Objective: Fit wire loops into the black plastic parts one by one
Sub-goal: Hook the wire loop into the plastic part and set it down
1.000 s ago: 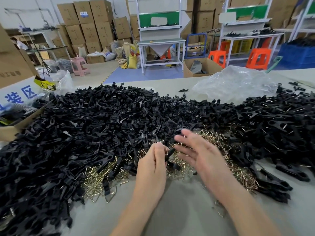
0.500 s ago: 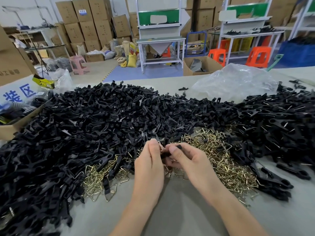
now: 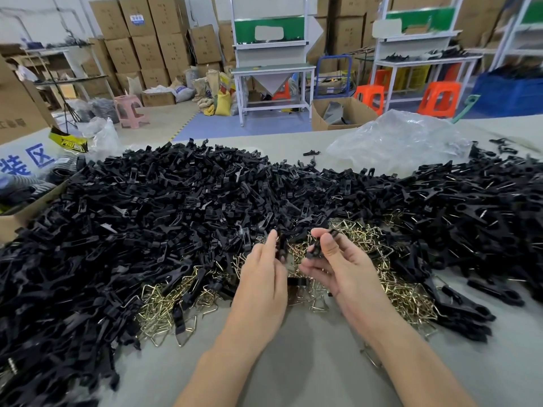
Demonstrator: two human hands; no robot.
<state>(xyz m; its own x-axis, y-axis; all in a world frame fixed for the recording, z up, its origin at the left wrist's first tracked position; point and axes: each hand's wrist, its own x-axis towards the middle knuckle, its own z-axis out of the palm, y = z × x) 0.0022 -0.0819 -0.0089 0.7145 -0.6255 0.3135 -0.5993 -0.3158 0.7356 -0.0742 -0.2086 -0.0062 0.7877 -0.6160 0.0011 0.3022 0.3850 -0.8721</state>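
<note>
Honestly, it looks like you're between pick-up and fit here. Your right hand [image 3: 338, 259] has a black plastic part [image 3: 316, 247] pinched between thumb and forefinger. It's held just above the wire loops [image 3: 396, 292], which are heaped mid-table [image 3: 293, 371] toward the near edge. Your left hand [image 3: 261, 277] is a small gap away, not touching the right. Its fingers lie fairly straight against a second black piece [image 3: 281, 245], but the thumb's hidden, so I can't tell if it's actually gripping it. I can't spot a loop in either hand; it's too blurry around the fingertips.

My read is that the part's ready and no loop is seated yet. The next move probably wants one loop teased out of that tangle without dragging its neighbours, then lined up with the part. Those wires look like they'd snag.

Around that, the big pile of black parts [image 3: 147, 230] runs from the left edge to the right edge, wrapping the loops. On to containers:
- The cardboard box [image 3: 17, 221] at the left edge holds dark ribbed stuff, and I can't make out what.
- A crumpled clear bag [image 3: 396, 142] sits by the far edge toward the right, seemingly with nothing in it.
- Past the table, an open carton [image 3: 318, 118] on the floor has something grey inside.
</note>
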